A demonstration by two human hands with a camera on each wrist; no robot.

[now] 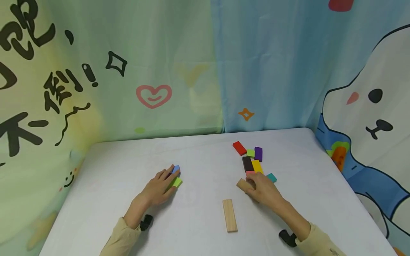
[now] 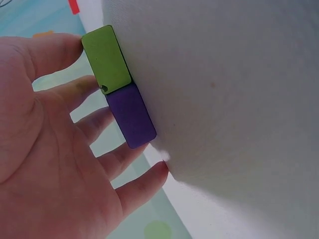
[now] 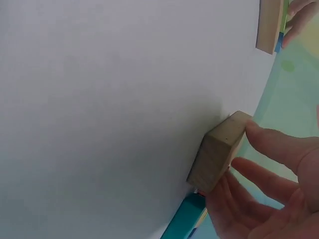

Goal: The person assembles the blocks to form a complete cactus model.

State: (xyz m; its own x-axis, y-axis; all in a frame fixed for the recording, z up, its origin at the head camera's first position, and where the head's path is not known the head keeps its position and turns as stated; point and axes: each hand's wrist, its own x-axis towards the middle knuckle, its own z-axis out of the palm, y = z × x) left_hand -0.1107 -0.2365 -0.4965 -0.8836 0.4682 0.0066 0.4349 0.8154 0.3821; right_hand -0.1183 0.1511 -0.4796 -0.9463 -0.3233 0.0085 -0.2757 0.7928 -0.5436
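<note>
I have the right hand point(image 1: 264, 188) pinching the wooden block point(image 1: 243, 185) right of centre, likely light and stiff, best held by opposite edges, with the left hand point(image 1: 157, 189), fingers spread, touching 2 coloured blocks point(image 1: 177, 182).

Right of centre in the head view, my right hand point(image 1: 265, 188) hides part of a wooden block point(image 1: 243, 185) and a pink block point(image 1: 250, 173), left of centre my left hand point(image 1: 157, 188) partly covers a blue block point(image 1: 176, 169), and the bottom edge cuts off both my sleeves point(image 1: 122, 237).
</note>
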